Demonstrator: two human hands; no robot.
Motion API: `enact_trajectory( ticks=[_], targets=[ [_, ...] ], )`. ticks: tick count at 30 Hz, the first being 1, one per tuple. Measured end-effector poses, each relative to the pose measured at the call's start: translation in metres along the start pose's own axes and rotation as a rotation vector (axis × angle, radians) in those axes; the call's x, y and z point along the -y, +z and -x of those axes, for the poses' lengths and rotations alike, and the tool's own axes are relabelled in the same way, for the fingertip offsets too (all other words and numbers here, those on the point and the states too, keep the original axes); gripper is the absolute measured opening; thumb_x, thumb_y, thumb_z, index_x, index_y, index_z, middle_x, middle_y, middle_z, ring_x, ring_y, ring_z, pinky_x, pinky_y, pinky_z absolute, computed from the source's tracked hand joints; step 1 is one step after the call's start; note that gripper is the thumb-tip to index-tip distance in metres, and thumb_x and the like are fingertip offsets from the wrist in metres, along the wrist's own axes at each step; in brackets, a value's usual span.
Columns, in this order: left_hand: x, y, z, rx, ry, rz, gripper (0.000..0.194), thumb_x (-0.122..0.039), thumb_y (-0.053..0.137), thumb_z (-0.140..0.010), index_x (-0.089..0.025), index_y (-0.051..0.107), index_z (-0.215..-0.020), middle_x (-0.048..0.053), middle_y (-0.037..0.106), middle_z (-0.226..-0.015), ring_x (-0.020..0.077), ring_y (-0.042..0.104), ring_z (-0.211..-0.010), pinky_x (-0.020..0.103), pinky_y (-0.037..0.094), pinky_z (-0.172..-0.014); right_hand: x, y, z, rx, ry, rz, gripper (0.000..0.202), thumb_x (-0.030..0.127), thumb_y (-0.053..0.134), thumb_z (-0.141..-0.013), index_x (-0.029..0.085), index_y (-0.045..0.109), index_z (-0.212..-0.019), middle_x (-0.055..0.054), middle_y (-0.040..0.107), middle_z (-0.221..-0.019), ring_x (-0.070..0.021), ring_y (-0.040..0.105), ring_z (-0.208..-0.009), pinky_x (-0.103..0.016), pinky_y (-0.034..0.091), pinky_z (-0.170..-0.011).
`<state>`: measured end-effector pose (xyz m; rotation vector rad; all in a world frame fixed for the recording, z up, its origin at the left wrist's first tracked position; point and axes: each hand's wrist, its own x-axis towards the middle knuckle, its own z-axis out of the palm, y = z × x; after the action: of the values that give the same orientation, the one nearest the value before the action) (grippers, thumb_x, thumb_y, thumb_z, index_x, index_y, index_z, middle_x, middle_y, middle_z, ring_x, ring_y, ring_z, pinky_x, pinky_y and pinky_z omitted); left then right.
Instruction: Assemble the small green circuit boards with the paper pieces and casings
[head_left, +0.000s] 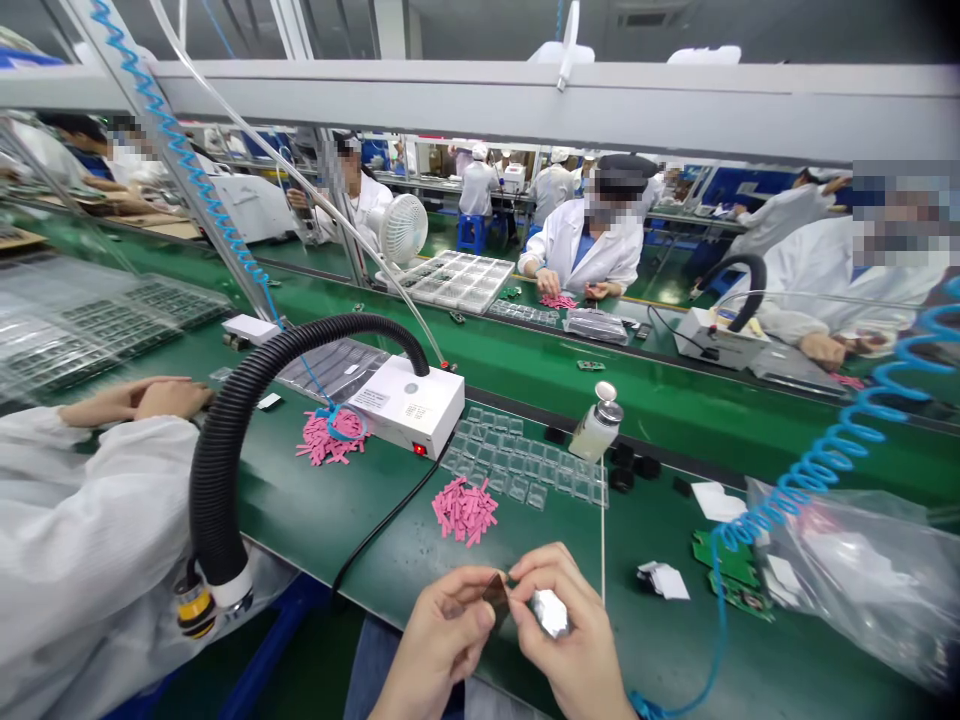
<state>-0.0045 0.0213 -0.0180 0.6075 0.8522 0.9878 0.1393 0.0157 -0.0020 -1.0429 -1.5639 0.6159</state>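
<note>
My left hand pinches a small thin dark brown flat piece between thumb and fingers, above the front edge of the green bench. From the other side, the thumb and forefinger of my right hand meet at the edge of that piece. A silvery-white lump with a creased surface is tucked in the curled fingers of the same hand; its kind is unclear. Just beyond my hands lies a pile of pink strips. Rows of small clear plastic pieces are laid out behind it.
A pump bottle stands near small black parts. Green circuit boards and a plastic bag lie right, beneath a blue coiled hose. Left are a white box with a black flexible duct and a co-worker's sleeve.
</note>
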Motion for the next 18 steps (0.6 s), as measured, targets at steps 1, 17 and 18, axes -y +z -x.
enact_trajectory(
  ticks=[1,17,18],
  targets=[
    [0.001,0.0,-0.001,-0.009,0.002,0.022,0.04,-0.044,0.083,-0.052,-0.02,0.074,-0.083,-0.002,0.058,-0.058,-0.0027,0.024,-0.032,0.016,0.009,-0.032,-0.001,0.001,0.001,-0.009,0.024,-0.008,0.015,0.006,0.058,-0.075,0.021,0.058,-0.072,-0.002,0.061,-0.08,-0.0155,0.059,-0.075,-0.024,0.046,-0.068],
    [-0.019,-0.058,0.037,-0.536,0.121,-0.141,0.053,-0.045,0.079,-0.058,-0.017,0.067,-0.101,0.013,0.073,-0.087,-0.0005,0.026,-0.036,0.02,0.013,-0.036,-0.098,-0.037,0.057,0.14,0.352,0.61,0.036,0.051,0.055,-0.08,0.019,0.06,-0.097,-0.009,0.063,-0.091,-0.0269,0.061,-0.083,-0.036,0.049,-0.07],
    [-0.019,-0.067,0.045,-0.616,0.133,-0.161,0.054,-0.046,0.079,-0.058,-0.018,0.066,-0.102,0.013,0.073,-0.089,-0.0003,0.026,-0.036,0.02,0.013,-0.037,-0.103,-0.039,0.058,0.131,0.344,0.667,0.043,0.054,0.054,-0.08,0.018,0.059,-0.102,-0.011,0.063,-0.095,-0.0287,0.061,-0.087,-0.038,0.049,-0.071]
  ],
)
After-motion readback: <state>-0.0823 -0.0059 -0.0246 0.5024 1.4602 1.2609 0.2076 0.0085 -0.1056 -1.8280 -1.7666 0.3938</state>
